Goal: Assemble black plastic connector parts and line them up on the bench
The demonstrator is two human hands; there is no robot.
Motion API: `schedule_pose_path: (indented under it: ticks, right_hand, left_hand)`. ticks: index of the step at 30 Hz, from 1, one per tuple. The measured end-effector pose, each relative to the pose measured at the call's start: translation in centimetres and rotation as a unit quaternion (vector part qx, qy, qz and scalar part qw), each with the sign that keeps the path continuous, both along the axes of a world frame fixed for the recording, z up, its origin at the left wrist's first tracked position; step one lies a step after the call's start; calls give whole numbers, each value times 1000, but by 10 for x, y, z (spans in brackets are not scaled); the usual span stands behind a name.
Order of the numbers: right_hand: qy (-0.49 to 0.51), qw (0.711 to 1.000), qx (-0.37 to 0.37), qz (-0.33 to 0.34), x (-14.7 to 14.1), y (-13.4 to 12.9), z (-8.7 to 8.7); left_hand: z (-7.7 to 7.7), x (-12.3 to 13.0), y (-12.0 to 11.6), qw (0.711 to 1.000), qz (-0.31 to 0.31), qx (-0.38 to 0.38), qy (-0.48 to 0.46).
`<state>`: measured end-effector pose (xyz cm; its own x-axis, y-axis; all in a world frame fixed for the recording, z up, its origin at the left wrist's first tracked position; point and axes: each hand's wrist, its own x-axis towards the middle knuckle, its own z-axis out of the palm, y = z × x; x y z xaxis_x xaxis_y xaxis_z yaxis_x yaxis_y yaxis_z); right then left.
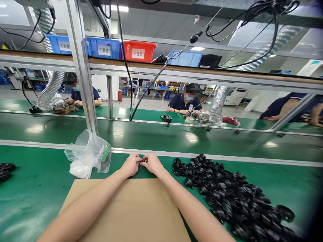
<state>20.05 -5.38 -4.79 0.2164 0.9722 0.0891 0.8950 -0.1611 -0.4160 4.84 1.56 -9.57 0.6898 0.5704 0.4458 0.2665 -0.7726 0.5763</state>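
Observation:
My left hand (131, 164) and my right hand (152, 164) meet just beyond the far edge of a brown cardboard sheet (131, 208). Their fingertips pinch together around small dark bits (143, 160), too tiny to name and mostly covered by the fingers. Both hands are closed. To the left of them lies a clear plastic bag (101, 156) with a green label, beside a packet of white material (80, 169). On the right, a big heap of black round plastic parts (227, 191) spreads over the green table (285, 181).
A few black wheel-like parts (6, 171) lie at the far left. A metal post (82, 67) rises behind the bag. A hooked metal rod (148, 89) and cables hang ahead. Blue bins (104, 48) and a red bin (139, 50) stand overhead. Co-workers (185, 101) sit across the line.

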Motion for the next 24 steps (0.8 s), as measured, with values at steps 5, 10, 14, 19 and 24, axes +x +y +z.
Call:
schedule_pose_path:
  ticks: [5, 10, 14, 19, 24]
  right_hand:
    - [-33, 998, -39, 27, -3, 9, 8]
    - [-80, 994, -75, 15, -8, 10, 9]
    - [-99, 990, -102, -15, -12, 7, 12]
    - [-59, 990, -124, -39, -10, 12, 26]
    - [18, 987, -144, -65, -4, 15, 31]
  left_hand:
    - [1, 1, 1, 999, 40, -32, -14]
    - [2, -1, 4, 994, 83, -53, -45]
    - [2, -3, 5, 991, 88, -68, -67]
    - [2, -3, 3, 989, 83, -87, -86]
    - [1, -3, 3, 987, 77, -101, -98]
